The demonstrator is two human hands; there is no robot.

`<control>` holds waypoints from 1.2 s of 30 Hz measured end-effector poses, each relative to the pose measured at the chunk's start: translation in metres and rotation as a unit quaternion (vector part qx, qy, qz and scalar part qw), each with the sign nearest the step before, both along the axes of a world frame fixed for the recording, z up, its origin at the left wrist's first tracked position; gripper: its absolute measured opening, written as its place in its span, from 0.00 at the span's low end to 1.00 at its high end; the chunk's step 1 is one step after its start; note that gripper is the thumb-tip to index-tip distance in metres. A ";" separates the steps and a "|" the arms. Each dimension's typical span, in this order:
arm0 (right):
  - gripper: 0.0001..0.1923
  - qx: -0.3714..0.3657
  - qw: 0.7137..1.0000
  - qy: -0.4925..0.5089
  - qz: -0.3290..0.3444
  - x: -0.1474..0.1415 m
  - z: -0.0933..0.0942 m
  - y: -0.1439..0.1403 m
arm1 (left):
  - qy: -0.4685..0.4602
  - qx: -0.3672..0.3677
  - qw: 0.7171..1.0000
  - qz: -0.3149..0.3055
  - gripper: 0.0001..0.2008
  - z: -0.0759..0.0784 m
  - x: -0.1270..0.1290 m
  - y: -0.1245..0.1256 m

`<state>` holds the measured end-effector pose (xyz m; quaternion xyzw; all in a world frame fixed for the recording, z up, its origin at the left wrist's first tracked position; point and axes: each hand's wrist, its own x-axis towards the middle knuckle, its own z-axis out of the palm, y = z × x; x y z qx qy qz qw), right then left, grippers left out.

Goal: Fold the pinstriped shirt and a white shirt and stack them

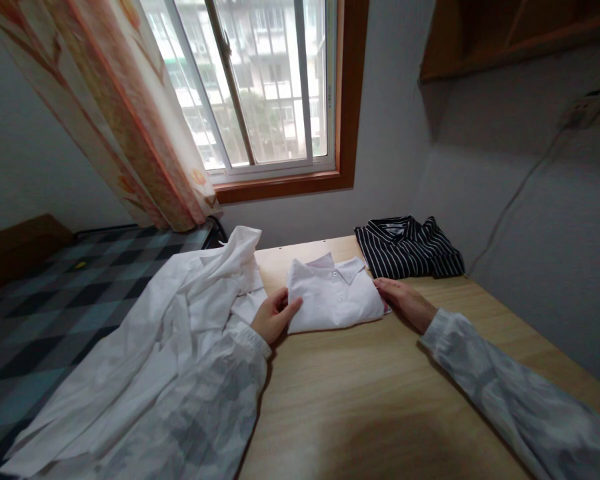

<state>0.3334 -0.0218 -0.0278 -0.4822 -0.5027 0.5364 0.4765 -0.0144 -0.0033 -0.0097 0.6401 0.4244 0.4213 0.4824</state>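
1. The folded white cotton collared shirt point(334, 297) sits mid-table on the pale wood-grain laminate table point(380, 400), a neat rectangle with the collar and small buttons facing the far side.
2. The left hand point(274, 315) is at the shirt's left edge, fingers loosely curled with the tips on the fabric edge. Can't tell if it's actually pinching the cloth or just resting there.
3. The right hand point(404, 300) lies flat and open against the shirt's right edge, fingers stretched out and pressed to the side of the fold, gripping nothing.
4. Both sleeves are a thin, crinkly grey-white patterned fabric.
5. Left of the shirt, a rumpled pile of unfolded white shirts point(170, 347) spills over the table's left edge, all soft creases.
6. Far right, just beside the white shirt's corner, is a folded dark navy shirt with thin white stripes point(407, 248).
7. No readable labels or writing anywhere.
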 end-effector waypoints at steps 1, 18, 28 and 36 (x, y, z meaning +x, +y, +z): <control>0.29 -0.008 1.000 0.000 0.013 -0.001 0.000 0.000 | -0.002 -0.009 1.000 -0.014 0.32 0.000 0.000 0.000; 0.29 -0.040 0.996 0.019 0.077 0.001 0.012 -0.004 | 0.029 -0.020 0.999 0.011 0.29 0.001 -0.001 0.004; 0.24 0.023 0.997 -0.053 -0.046 0.004 -0.007 0.003 | 0.018 -0.026 0.999 0.016 0.23 -0.007 -0.006 0.006; 0.16 0.144 0.915 -0.353 -0.132 0.019 -0.004 0.002 | 0.108 0.050 0.991 0.059 0.12 -0.006 -0.002 0.003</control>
